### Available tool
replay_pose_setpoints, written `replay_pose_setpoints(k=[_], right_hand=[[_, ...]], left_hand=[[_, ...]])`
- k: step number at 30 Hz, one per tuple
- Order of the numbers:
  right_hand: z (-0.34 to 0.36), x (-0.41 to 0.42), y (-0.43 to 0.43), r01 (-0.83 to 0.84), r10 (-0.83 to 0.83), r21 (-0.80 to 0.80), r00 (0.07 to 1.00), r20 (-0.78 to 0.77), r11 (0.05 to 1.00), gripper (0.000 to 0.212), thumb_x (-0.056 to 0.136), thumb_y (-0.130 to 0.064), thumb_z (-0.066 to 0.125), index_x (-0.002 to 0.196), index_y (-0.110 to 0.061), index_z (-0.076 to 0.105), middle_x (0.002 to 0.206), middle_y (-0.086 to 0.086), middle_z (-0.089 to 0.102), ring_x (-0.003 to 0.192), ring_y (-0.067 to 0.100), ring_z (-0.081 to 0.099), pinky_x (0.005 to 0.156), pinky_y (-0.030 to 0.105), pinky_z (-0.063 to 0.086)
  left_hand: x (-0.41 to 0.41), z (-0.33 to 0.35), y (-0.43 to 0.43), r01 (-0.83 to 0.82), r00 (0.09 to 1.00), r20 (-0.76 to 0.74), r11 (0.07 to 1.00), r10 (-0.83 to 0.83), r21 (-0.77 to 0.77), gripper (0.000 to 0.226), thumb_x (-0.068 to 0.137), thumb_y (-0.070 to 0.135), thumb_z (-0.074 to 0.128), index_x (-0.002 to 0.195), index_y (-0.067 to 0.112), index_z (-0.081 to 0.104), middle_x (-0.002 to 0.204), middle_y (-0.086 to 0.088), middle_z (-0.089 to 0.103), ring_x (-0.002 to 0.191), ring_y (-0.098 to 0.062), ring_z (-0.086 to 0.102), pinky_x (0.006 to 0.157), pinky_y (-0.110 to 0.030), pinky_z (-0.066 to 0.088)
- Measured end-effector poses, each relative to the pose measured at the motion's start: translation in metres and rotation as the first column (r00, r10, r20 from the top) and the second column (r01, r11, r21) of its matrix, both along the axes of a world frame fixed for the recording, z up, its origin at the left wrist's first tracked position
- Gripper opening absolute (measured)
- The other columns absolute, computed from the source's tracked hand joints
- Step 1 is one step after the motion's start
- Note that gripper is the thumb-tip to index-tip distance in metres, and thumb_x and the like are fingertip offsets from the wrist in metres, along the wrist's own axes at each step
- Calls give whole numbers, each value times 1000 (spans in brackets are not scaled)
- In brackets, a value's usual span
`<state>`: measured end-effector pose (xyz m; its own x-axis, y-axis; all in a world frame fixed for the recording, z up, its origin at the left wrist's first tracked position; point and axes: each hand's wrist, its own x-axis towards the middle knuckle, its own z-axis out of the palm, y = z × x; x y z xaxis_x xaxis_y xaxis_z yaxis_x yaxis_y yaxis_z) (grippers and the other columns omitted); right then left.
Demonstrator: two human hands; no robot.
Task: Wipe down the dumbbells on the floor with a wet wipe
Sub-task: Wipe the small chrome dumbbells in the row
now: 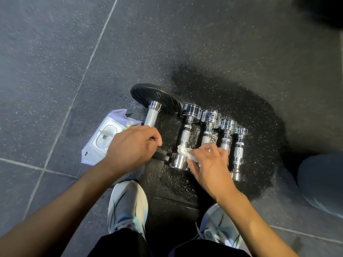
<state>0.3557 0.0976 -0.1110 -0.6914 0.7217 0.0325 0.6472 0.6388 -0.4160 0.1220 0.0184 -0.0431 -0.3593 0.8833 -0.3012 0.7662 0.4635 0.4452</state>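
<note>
Hidden under the left hand (pixel 132 145): the near half of the large dumbbell's knurled handle (pixel 150 118). Only part of that dumbbell's black near plate (pixel 161 156) peeking out beside the wrist; far black plate (pixel 157 98) plainly visible on the floor (pixel 55 71). Left fingers curled tight round the handle, thumb side toward the chrome row.

Crumpled white wet wipe (pixel 186 152) pinched in the bent fingers of the right hand (pixel 209 164), pressed against the near end of the first chrome dumbbell (pixel 185 135), just above its near head. Near ends of the second chrome dumbbell (pixel 209 125) and third chrome dumbbell (pixel 226 130) covered by that hand; impossible to tell whether touched. Fourth chrome dumbbell (pixel 239 149) fully in view, just right of the knuckles, untouched.

All 4 chrome dumbbells side by side on a dark wet patch (pixel 259 108), droplets blurring their far heads.

Wipes pack (pixel 104 138) partly hidden behind the left hand, lid flap raised. 2 white shoes (pixel 128 204) at the bottom, cut off by dark trousers. Grey shape (pixel 323 182) at the right edge, cut off, unidentifiable.
</note>
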Motion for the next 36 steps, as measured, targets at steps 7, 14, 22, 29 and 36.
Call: replay_pose_setpoints(k=[7,14,22,29,36], right_hand=[[18,7,-34,-40,43,-20,990,136,999,13,85,-30,71,97,-26,70,98,-12,68,112,20,53,93,43,31],[13,11,-38,-60,56,23,987,152,998,15,88,-30,63,100,-24,69,101,-12,71,123,23,52,94,45,34],[19,-15,-20,-15,6,47,985,170,999,12,90,-34,57,95,-27,65,88,-8,64,101,19,51,95,42,29],[17,-8,-28,-109,110,-16,992,55,994,15,97,-33,55,103,-26,65,96,-6,61,98,20,53,91,41,41],[8,-22,-1,-179,182,-90,983,28,980,25,103,-34,49,117,-22,68,93,-3,57,87,17,51,76,34,50]], left_hand=[[0,-1,0,-6,1000,-3,1000,6,0,25,81,32,39,87,38,63,90,23,61,91,-6,51,74,-31,40],[1,1,2,-39,999,-14,999,39,-26,18,89,22,53,87,37,63,90,23,62,90,-6,51,70,-30,33],[-2,-1,0,-8,1000,-16,1000,8,-15,17,87,27,49,86,39,62,92,23,62,92,-5,53,68,-30,36],[-1,-2,0,1,999,-34,1000,-2,-19,24,78,35,41,87,40,62,88,25,58,95,-4,53,72,-30,41],[-3,-5,-2,21,999,-31,1000,-22,-12,22,80,35,41,87,40,60,93,23,62,94,-2,54,74,-31,46]])
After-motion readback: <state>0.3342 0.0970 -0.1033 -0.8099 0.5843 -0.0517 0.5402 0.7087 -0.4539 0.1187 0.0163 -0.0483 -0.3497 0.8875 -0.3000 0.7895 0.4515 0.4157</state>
